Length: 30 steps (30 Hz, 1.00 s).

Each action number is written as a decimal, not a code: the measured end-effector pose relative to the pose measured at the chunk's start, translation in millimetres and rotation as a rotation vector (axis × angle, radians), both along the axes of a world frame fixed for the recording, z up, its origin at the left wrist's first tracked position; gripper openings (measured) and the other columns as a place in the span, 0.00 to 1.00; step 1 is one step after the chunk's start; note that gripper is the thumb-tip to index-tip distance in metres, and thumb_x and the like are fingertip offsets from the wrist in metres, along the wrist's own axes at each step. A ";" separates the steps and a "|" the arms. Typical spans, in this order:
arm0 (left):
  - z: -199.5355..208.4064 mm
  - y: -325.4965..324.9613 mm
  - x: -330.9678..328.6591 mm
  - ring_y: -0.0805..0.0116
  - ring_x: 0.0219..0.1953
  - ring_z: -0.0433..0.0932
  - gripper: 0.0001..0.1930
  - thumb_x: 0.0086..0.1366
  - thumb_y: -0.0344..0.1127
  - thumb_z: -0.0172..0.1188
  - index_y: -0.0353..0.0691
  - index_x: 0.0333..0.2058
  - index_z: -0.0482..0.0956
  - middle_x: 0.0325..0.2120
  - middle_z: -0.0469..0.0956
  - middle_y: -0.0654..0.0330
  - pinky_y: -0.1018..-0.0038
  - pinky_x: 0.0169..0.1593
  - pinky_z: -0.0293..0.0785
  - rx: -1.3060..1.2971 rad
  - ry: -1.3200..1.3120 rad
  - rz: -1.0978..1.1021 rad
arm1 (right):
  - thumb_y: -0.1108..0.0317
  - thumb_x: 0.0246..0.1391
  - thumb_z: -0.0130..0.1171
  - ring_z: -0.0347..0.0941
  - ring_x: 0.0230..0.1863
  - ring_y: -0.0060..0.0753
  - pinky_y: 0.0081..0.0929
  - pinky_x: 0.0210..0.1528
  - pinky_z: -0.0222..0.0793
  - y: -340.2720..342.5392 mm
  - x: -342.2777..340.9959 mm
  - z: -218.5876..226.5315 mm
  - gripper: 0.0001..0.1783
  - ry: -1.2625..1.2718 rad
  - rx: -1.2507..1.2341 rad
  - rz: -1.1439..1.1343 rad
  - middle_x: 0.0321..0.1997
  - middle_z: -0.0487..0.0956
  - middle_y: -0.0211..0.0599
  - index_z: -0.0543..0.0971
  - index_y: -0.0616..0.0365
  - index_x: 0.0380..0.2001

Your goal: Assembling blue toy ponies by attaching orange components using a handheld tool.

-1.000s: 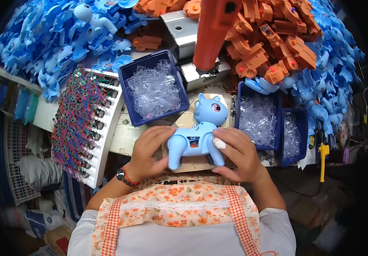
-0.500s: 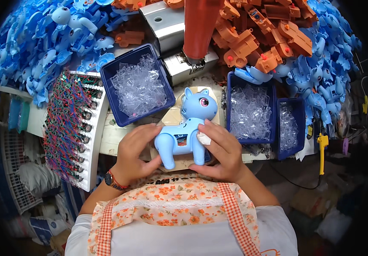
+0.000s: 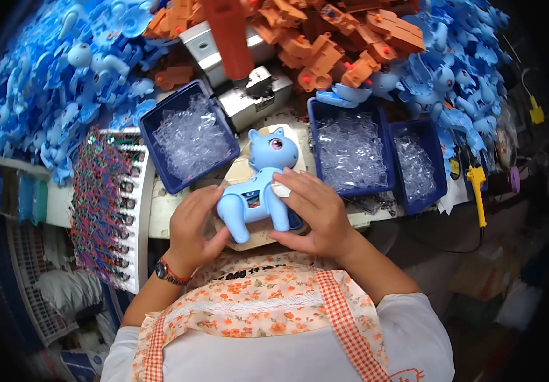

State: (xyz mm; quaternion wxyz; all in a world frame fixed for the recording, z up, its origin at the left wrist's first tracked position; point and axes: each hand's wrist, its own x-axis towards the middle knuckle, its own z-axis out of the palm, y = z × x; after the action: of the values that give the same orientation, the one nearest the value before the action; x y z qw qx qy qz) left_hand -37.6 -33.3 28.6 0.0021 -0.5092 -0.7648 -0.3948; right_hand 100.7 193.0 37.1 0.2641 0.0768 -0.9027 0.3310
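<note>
A light-blue toy pony (image 3: 263, 177) lies on its side on a tan pad at the bench's front edge, head away from me and legs toward me. A rectangular opening in its belly side shows wires and parts inside. My left hand (image 3: 193, 223) grips the rump and hind leg, thumb near the leg. On the other side my right hand (image 3: 316, 213) holds the chest and front leg, with white wrapping on one fingertip. Beyond the head stands a metal fixture (image 3: 255, 99) with an orange-red upright handle or column (image 3: 228, 41) above it.
Blue bins of clear plastic pieces stand left (image 3: 232, 159) and right (image 3: 351, 190) of the pony. A white rack with wired parts (image 3: 106, 204) is at left. Piles of blue toy shells (image 3: 26, 108) and orange casings (image 3: 325, 57) rise behind. A yellow-handled tool (image 3: 477, 191) hangs at right.
The whole view has shifted and tilted slightly, so the bench appears turned. Both hands keep their hold on the pony, which stays on the pad.
</note>
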 end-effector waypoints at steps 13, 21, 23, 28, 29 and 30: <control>26.0 9.9 0.7 0.46 0.49 0.80 0.27 0.50 0.37 0.62 0.29 0.49 0.77 0.44 0.80 0.44 0.60 0.52 0.74 -0.168 0.251 -0.004 | 0.67 0.40 0.69 0.74 0.57 0.41 0.46 0.59 0.68 4.7 -2.5 -20.2 0.21 0.119 0.049 -0.072 0.57 0.77 0.35 0.80 0.54 0.43; 25.4 9.3 -0.6 0.44 0.49 0.79 0.26 0.52 0.36 0.63 0.28 0.50 0.76 0.45 0.80 0.43 0.59 0.51 0.75 -0.232 0.259 -0.024 | 0.65 0.40 0.69 0.75 0.55 0.42 0.46 0.60 0.67 5.2 -3.8 -21.0 0.22 0.106 0.040 -0.063 0.57 0.77 0.35 0.80 0.54 0.43; 13.9 3.8 -1.0 0.44 0.50 0.79 0.28 0.50 0.33 0.64 0.29 0.51 0.75 0.46 0.79 0.42 0.59 0.53 0.74 -0.153 0.114 -0.007 | 0.64 0.39 0.69 0.74 0.55 0.43 0.47 0.60 0.67 6.4 -3.7 -19.1 0.23 0.112 0.061 -0.046 0.57 0.77 0.35 0.80 0.54 0.43; 4.7 3.6 -0.3 0.45 0.52 0.76 0.29 0.50 0.32 0.65 0.31 0.54 0.73 0.49 0.77 0.42 0.60 0.56 0.71 -0.095 0.031 -0.003 | 0.54 0.37 0.73 0.69 0.60 0.48 0.55 0.63 0.60 10.7 3.3 2.0 0.33 -0.060 0.033 0.029 0.61 0.73 0.38 0.78 0.57 0.48; 3.2 3.2 0.8 0.45 0.52 0.76 0.29 0.50 0.32 0.65 0.31 0.54 0.73 0.49 0.77 0.42 0.60 0.56 0.71 -0.087 0.037 0.016 | 0.53 0.39 0.72 0.68 0.60 0.49 0.55 0.63 0.60 9.7 4.2 4.3 0.34 -0.097 0.019 0.023 0.62 0.72 0.39 0.77 0.58 0.49; 1.5 3.4 1.2 0.45 0.53 0.76 0.30 0.50 0.31 0.64 0.31 0.54 0.73 0.49 0.76 0.42 0.60 0.56 0.71 -0.060 -0.010 -0.003 | 0.53 0.41 0.72 0.68 0.61 0.52 0.54 0.63 0.61 9.0 2.8 6.6 0.34 -0.088 0.005 0.033 0.61 0.72 0.43 0.76 0.60 0.49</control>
State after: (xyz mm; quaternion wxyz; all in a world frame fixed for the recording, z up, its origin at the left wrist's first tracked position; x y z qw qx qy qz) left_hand -36.4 -29.9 30.1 -0.0179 -0.5082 -0.7755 -0.3741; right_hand 103.5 202.0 43.7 0.2184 0.0775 -0.9129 0.3361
